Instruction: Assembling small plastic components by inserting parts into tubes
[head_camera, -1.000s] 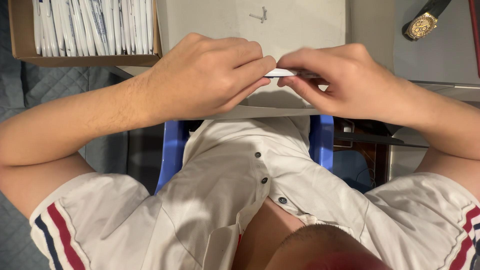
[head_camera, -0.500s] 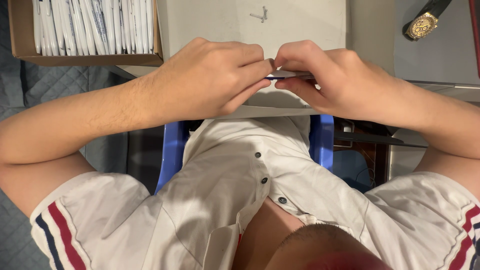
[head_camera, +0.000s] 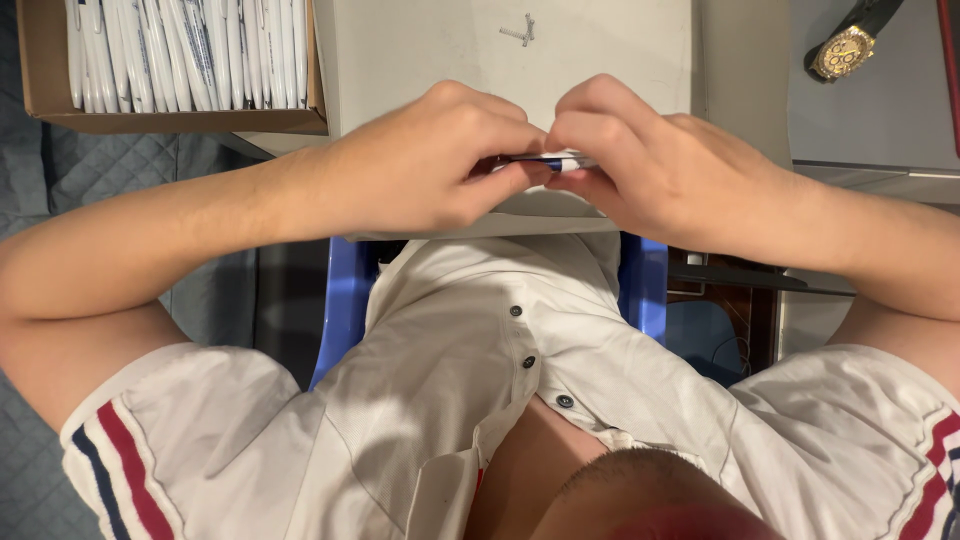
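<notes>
My left hand (head_camera: 420, 160) and my right hand (head_camera: 660, 165) meet fingertip to fingertip over a pale grey table top (head_camera: 420, 50). Between them they pinch a slim white pen (head_camera: 555, 160) with a dark band, held level. Only a short stretch of the pen shows between the fingers; the rest is hidden inside both hands. A small metal part (head_camera: 522, 30) lies on the table beyond the hands.
A cardboard box (head_camera: 40, 70) packed with several white pens (head_camera: 180, 50) stands at the far left. A gold wristwatch with a black strap (head_camera: 845, 45) lies at the far right. A blue chair frame (head_camera: 345, 300) shows below the table edge.
The two hands have closed in on each other. The visible white stretch of pen between them has shortened, and the right fingers now curl over it.
</notes>
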